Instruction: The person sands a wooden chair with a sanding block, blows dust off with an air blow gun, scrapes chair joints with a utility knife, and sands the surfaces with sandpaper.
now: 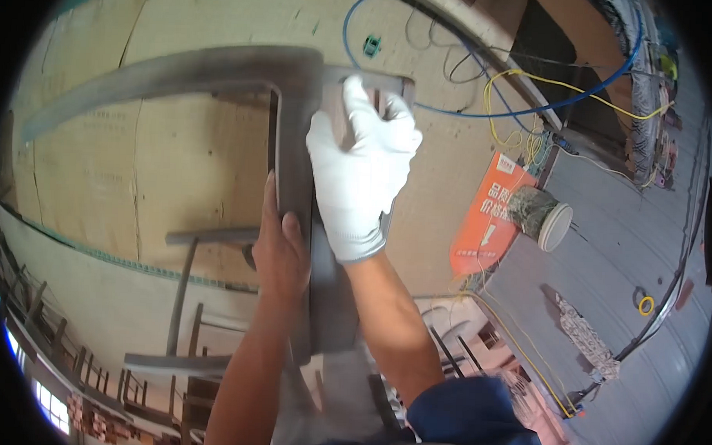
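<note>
A dark grey-brown wooden chair frame (295, 134) with a long curved arm stretches to the left, blurred in places. My bare left hand (284, 255) grips the near side of its upright, with the thumb and a finger lying along the edge. On my right hand (361, 176) is a white knitted glove. That hand lies over a flat panel beside the upright, its fingers bent and pressed down near the panel's far end. A brownish patch shows between thumb and forefinger; whether it is the panel or something held, I cannot make out.
Pale boards (177, 169) lie beneath the frame. Blue hose (485, 115) and yellow cord (588, 101) loop at the far right. An orange sheet (481, 219) and a dirty white bucket (554, 227) lie on the grey floor (605, 278). Several wooden chair frames (157, 412) stand lower left.
</note>
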Motion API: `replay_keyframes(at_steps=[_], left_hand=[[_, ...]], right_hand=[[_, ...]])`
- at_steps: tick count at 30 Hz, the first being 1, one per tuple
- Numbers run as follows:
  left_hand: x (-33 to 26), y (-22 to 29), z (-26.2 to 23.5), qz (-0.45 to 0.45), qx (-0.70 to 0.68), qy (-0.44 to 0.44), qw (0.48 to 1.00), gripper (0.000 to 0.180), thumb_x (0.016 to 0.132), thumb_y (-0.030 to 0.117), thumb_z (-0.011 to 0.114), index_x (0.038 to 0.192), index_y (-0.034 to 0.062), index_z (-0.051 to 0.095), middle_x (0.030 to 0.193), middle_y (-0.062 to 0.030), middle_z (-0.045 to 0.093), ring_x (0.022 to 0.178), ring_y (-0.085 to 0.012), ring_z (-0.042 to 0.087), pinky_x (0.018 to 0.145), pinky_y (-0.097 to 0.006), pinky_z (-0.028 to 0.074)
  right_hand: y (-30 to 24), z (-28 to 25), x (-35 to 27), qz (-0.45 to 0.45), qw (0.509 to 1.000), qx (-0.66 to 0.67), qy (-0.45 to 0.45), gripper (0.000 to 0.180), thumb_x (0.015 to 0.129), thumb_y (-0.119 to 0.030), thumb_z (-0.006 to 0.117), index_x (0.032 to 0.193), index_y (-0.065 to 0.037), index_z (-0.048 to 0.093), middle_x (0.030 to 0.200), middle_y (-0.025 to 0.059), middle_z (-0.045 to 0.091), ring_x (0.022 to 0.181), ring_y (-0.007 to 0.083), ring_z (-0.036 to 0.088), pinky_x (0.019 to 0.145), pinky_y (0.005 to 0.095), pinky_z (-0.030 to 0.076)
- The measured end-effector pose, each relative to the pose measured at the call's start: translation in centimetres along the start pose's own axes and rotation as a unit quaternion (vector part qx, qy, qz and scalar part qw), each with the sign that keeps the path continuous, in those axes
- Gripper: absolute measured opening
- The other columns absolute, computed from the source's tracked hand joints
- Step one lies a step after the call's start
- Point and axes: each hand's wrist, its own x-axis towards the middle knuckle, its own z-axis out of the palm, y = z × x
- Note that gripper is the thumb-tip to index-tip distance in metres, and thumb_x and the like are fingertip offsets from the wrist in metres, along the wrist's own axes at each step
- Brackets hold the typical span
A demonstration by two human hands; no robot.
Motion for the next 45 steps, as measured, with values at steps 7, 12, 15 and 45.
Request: replay_keyframes(at_steps=[7, 12, 15, 45], left_hand=[[0.3, -1.9, -0.1, 0.061, -0.016, 0.027, 0.998, 0.057, 0.113, 0.038, 0.03, 0.162, 0.0085, 0.03, 0.154, -0.0206, 0.05, 0.11, -0.0458, 0.067, 0.086, -0.045, 0.057], [0.3, -1.4, -0.5, 0.017, -0.151, -0.005, 0.988, 0.061, 0.114, 0.038, 0.028, 0.16, -0.0028, 0.033, 0.157, -0.0204, 0.047, 0.141, -0.0307, 0.05, 0.113, -0.034, 0.039], [0.4, -1.7, -0.6, 0.033, -0.141, 0.0, 0.989, 0.059, 0.114, 0.035, 0.028, 0.159, -0.0035, 0.035, 0.158, -0.0212, 0.046, 0.145, -0.0318, 0.046, 0.117, -0.036, 0.035], [0.1, -0.7, 0.3, 0.031, 0.084, 0.089, 0.992, 0.049, 0.112, 0.032, 0.036, 0.159, 0.0221, 0.04, 0.125, -0.0207, 0.069, 0.09, -0.0447, 0.071, 0.071, -0.049, 0.057]], right_hand=[[0.4, 1.2, -1.5, -0.076, 0.994, -0.039, 0.073, 0.05, 0.079, -0.015, 0.08, 0.127, -0.005, 0.071, 0.121, 0.0284, 0.062, 0.1, 0.0461, 0.061, 0.09, 0.049, 0.051], [4.3, -0.9, -10.8, -0.038, 0.996, 0.055, -0.067, 0.05, 0.082, -0.017, 0.077, 0.13, -0.01, 0.067, 0.116, 0.026, 0.059, 0.079, 0.0425, 0.061, 0.067, 0.0479, 0.052], [3.7, -1.4, -11.2, -0.039, 0.994, 0.049, -0.086, 0.047, 0.082, -0.015, 0.076, 0.128, -0.008, 0.067, 0.116, 0.0275, 0.059, 0.081, 0.0428, 0.06, 0.069, 0.0482, 0.051], [3.4, -2.0, -11.9, -0.022, 0.995, -0.091, -0.044, 0.076, 0.097, -0.044, 0.064, 0.158, -0.006, 0.04, 0.158, 0.0281, 0.042, 0.108, 0.049, 0.057, 0.098, 0.0499, 0.046]])
